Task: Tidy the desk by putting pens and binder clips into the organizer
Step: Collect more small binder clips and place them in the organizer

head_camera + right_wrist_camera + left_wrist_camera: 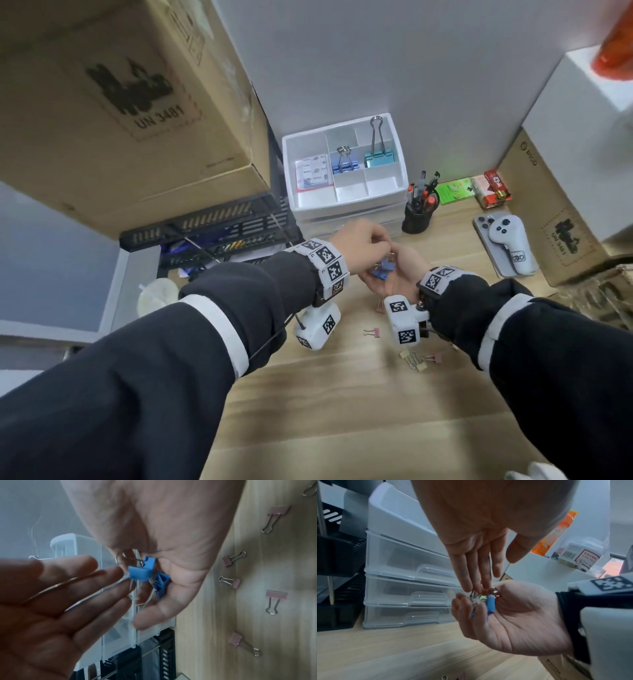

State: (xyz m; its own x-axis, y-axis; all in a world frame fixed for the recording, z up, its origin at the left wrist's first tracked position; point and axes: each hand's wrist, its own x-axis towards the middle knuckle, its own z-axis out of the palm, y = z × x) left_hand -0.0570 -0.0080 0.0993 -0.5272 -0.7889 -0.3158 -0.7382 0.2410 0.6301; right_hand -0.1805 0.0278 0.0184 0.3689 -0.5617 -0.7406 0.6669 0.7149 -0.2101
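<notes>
My right hand [401,271] lies palm up above the desk, its fingers cupped round a few blue binder clips [381,269]. My left hand [359,240] reaches over it from the left. In the left wrist view the left hand's fingers [476,574] are straight, thumb apart, with their tips touching the clips' wire handles above a blue clip [491,601]. The right wrist view shows the blue clips [142,572] in the cupped right hand [171,547]. The white organizer [352,202] stands behind, with a blue clip [344,164] and a teal clip [378,158] in its compartments.
Loose pink clips [371,331] and yellowish clips [414,360] lie on the wooden desk near me. A black pen cup [418,214] stands right of the organizer. A phone with a white controller [507,245] lies farther right. Cardboard boxes [102,102] and a black mesh tray [212,226] crowd the left.
</notes>
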